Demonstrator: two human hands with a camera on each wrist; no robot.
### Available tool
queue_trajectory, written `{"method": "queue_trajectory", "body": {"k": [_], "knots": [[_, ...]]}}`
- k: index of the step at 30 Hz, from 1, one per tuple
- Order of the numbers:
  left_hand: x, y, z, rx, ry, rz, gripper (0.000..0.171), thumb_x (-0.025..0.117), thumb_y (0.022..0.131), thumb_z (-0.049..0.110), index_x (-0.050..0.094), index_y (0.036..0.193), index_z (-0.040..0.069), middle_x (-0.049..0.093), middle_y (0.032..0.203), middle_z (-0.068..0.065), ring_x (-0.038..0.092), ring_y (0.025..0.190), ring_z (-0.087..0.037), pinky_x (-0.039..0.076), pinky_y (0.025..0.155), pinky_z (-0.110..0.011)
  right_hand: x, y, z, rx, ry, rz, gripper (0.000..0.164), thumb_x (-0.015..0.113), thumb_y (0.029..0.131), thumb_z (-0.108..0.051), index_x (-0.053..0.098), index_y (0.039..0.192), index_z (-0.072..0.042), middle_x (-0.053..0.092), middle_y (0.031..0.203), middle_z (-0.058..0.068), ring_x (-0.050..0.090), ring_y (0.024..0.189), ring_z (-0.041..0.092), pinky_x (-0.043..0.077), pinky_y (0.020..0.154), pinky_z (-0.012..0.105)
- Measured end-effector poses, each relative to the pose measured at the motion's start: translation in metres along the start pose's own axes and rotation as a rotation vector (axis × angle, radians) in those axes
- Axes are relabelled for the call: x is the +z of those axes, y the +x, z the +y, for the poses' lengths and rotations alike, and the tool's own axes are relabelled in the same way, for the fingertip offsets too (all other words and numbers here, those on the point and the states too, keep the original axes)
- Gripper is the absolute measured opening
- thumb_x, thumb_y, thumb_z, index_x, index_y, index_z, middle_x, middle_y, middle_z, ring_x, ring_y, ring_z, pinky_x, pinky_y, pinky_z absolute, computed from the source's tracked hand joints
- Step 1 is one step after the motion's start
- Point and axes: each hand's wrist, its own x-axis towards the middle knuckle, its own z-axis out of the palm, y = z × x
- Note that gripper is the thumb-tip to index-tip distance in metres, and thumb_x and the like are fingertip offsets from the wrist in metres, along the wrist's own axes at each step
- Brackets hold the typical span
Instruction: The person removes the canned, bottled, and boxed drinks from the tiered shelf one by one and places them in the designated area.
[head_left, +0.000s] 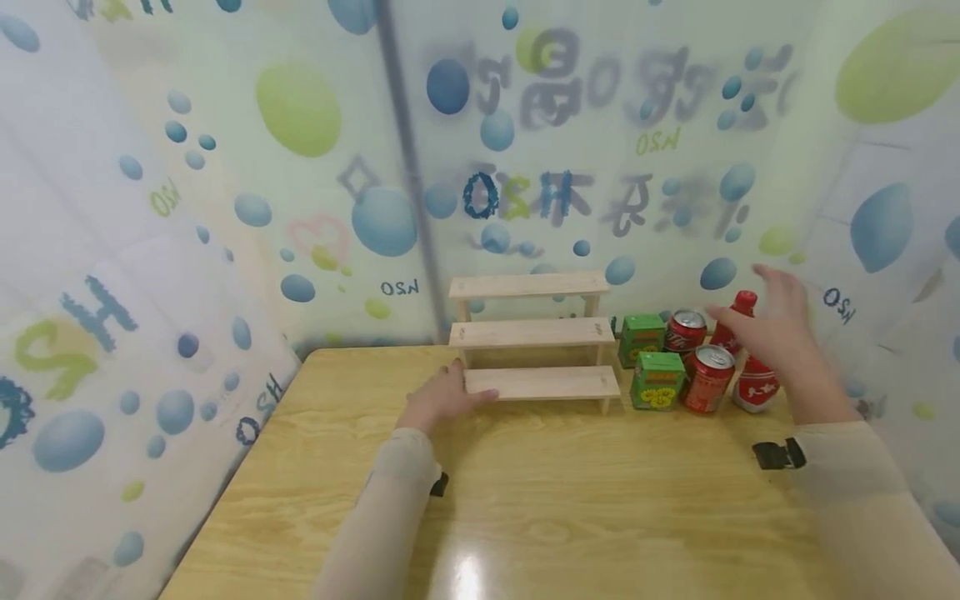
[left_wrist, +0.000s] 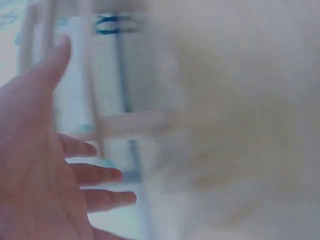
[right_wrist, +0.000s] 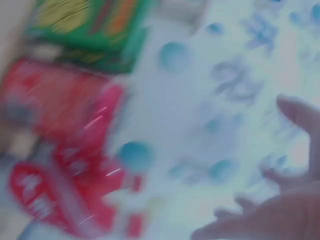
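Note:
A three-step wooden rack (head_left: 536, 333) stands against the back of the table. At its left end is my left hand (head_left: 438, 396), thumb reaching along the lowest board; whether it touches the wood I cannot tell. The left wrist view has that hand (left_wrist: 42, 155) with its fingers spread and extended beside the blurred rack. My right hand (head_left: 776, 325) hovers over two red bottles, fingers apart and holding nothing. The rear bottle (head_left: 723, 337) is partly hidden by it; the front bottle (head_left: 754, 387) has its top covered. In the right wrist view the fingers (right_wrist: 300, 112) are clear of the bottles (right_wrist: 65, 195).
Left of the bottles stand a dark red can (head_left: 684, 333) and a lighter red can (head_left: 707, 383). Two green boxes, one behind (head_left: 642, 336) and one in front (head_left: 657, 385), sit between cans and rack. A patterned curtain (head_left: 360, 167) surrounds the wooden table (head_left: 540, 500).

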Motion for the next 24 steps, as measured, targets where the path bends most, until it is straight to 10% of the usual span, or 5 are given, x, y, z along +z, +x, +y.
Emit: {"method": "queue_trajectory", "body": {"k": [4, 12, 24], "knots": [[-0.018, -0.010, 0.018, -0.003, 0.104, 0.062, 0.104, 0.048, 0.094, 0.086, 0.034, 0.167, 0.013, 0.026, 0.176, -0.019, 0.025, 0.162, -0.049, 0.016, 0.116, -0.090, 0.030, -0.011, -0.045, -0.161, -0.178, -0.189, 0.087, 0.031, 0.111, -0.063, -0.001, 0.172, -0.010, -0.024, 0.173, 0.030, -0.014, 0.157, 0.065, -0.001, 0.113, 0.093], [-0.029, -0.036, 0.060, 0.126, 0.147, 0.163, 0.095, 0.031, 0.100, 0.085, 0.014, 0.173, 0.028, 0.004, 0.182, -0.010, -0.002, 0.169, -0.038, 0.006, 0.121, -0.087, 0.095, -0.034, -0.067, -0.117, -0.251, -0.289, 0.086, 0.009, 0.106, -0.075, -0.005, 0.173, -0.022, -0.029, 0.175, 0.016, -0.031, 0.157, 0.053, -0.021, 0.112, 0.088], [0.036, -0.061, 0.064, 0.114, 0.125, 0.210, 0.099, 0.036, 0.096, 0.088, 0.010, 0.173, 0.031, 0.004, 0.182, -0.010, -0.004, 0.168, -0.041, 0.003, 0.118, -0.090, 0.165, -0.078, -0.062, -0.089, -0.229, -0.289, 0.098, 0.019, 0.100, -0.086, 0.006, 0.173, -0.022, -0.014, 0.180, 0.016, -0.017, 0.162, 0.054, -0.017, 0.115, 0.088]]}}
